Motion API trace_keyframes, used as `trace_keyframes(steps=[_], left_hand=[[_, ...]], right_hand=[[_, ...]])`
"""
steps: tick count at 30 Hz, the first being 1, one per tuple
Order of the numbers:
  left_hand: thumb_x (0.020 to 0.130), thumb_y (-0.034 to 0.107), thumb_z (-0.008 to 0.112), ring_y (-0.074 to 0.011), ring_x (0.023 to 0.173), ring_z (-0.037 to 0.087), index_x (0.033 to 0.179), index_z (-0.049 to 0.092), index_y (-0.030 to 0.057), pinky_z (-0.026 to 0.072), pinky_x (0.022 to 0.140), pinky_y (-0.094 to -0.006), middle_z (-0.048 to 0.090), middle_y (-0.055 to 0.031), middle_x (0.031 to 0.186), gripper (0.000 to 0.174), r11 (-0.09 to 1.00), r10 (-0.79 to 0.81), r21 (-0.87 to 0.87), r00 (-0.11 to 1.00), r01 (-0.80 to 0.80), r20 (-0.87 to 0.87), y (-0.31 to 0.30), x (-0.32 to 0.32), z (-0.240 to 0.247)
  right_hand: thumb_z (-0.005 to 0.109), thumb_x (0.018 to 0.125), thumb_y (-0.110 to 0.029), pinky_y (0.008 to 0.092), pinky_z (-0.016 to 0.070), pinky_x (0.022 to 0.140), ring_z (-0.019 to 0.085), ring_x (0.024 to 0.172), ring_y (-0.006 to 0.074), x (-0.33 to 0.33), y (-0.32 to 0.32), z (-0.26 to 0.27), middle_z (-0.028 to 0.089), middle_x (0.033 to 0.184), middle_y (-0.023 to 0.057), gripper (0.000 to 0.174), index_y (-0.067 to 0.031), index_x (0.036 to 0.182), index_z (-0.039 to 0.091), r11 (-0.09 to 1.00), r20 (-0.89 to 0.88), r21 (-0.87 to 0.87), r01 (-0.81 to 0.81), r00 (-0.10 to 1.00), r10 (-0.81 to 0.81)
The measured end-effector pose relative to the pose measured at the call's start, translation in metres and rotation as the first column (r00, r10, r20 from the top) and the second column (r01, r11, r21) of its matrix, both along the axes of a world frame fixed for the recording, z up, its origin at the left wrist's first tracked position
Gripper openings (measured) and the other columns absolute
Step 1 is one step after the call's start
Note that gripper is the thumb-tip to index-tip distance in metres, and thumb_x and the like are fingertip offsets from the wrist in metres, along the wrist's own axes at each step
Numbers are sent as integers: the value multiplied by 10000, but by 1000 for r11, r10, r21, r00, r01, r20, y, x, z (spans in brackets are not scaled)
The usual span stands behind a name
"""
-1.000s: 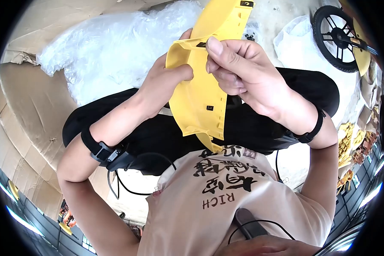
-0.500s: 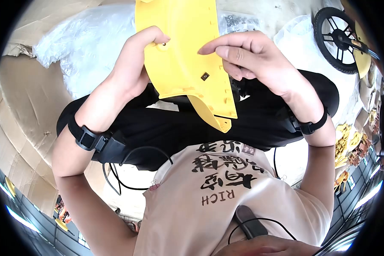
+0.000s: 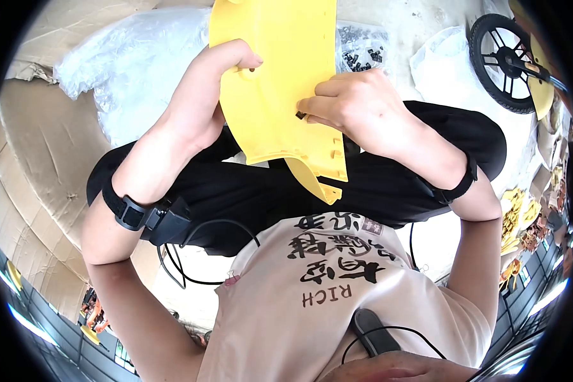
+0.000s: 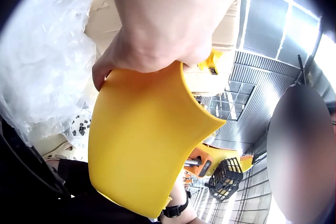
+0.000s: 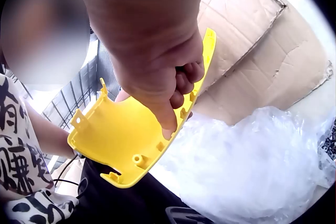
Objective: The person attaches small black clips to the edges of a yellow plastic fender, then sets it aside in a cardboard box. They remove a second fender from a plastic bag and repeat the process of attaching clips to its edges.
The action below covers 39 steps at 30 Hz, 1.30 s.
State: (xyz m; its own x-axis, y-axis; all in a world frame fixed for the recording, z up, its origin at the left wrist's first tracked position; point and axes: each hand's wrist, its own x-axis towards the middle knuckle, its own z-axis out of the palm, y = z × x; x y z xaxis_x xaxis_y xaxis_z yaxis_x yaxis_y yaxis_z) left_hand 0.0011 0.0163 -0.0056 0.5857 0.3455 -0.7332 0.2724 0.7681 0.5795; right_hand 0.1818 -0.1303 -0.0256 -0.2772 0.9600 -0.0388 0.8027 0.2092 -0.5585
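A curved yellow plastic panel is held above the lap, its inner side facing up. The left hand grips its left edge, thumb on the inner face, fingers behind it. In the left wrist view the smooth outer side of the panel hangs below the left hand. The right hand has its fingertips at a small black clip near the right edge. The right wrist view shows the right hand pinching that edge of the panel, thumb on the inner side, other fingers curled.
Beyond the knees lie a bag of small black clips and a heap of clear plastic wrap. A black wheel stands at the far right, with yellow parts below it. Flattened cardboard covers the left side.
The panel has swung left and lower from its raised position, and the left hand has moved to its left edge. The right hand has turned palm down onto the clip near the right edge.
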Motion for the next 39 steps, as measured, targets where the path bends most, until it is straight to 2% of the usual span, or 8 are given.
trace_keyframes(steps=[6, 11, 15, 18, 23, 30, 35, 39], left_hand=[[815, 163, 604, -161, 836, 619, 971, 618, 12, 494, 760, -304, 630, -63, 909, 217, 1000, 23, 10, 1000, -23, -18, -7, 4, 8], [816, 167, 611, -162, 847, 619, 968, 620, 11, 495, 770, -302, 634, -65, 915, 218, 999, 29, -18, 999, -28, 19, -8, 4, 10], [824, 196, 613, -174, 878, 628, 1013, 613, 4, 500, 794, -312, 641, -78, 949, 270, 1000, 3, -12, 1000, -3, 23, -3, 3, 4], [829, 226, 617, -188, 928, 634, 1108, 589, -3, 501, 814, -316, 644, -95, 1020, 362, 998, -26, -59, 999, 25, -25, 5, 2, 3], [843, 328, 595, -213, 1043, 605, 1222, 552, 6, 456, 905, -384, 625, -111, 1122, 499, 993, -109, -42, 994, 108, -19, 4, 3, 2], [859, 441, 555, -234, 1148, 551, 1286, 542, 50, 393, 981, -475, 594, -115, 1210, 579, 982, -187, -13, 981, 187, -44, 9, 4, -3], [873, 451, 553, -226, 1108, 578, 1291, 535, 53, 426, 944, -446, 606, -107, 1206, 578, 984, -177, -12, 981, 177, -82, 11, 6, -4], [855, 459, 561, -237, 1133, 544, 1300, 529, 63, 396, 973, -465, 585, -106, 1214, 597, 987, -157, -40, 979, 153, -129, 8, 7, -6]], right_hand=[[646, 698, -73, 356, 490, 506, 643, 647, 239, -5, 2, -4, 579, 656, 48, 91, -67, 784, 618, 996, 73, 53, -77, 995, 73], [647, 758, -95, 333, 484, 535, 645, 709, 233, -8, 2, -3, 606, 727, 61, 225, -41, 973, 607, 996, 193, 38, -86, 978, 77], [613, 885, -103, 314, 458, 524, 635, 671, 192, -2, 6, 6, 628, 725, 57, 142, -11, 989, 585, 1000, -1, -5, 27, 1000, -27], [519, 1011, -160, 238, 356, 466, 472, 554, 45, 8, 9, 9, 665, 753, 27, 180, 9, 1000, 579, 915, -566, -350, 200, 734, -377], [565, 974, -114, 179, 310, 457, 388, 495, 0, 23, 13, 30, 721, 831, 22, 192, 1, 1092, 662, 730, -669, -682, 45, 364, -648], [591, 961, -114, 158, 262, 443, 330, 490, -21, 24, 9, 30, 715, 851, 20, 213, -15, 1128, 680, 763, -691, -636, 110, 359, -628], [617, 944, -81, 199, 498, 730, 637, 764, 67, 25, 11, 47, 715, 916, 89, 211, 40, 1112, 663, 806, -719, -579, 120, 390, -575], [628, 935, -63, 256, 503, 884, 674, 929, 142, 26, 11, 50, 709, 929, 118, 204, 73, 1085, 651, 772, -688, -625, 113, 388, -614]])
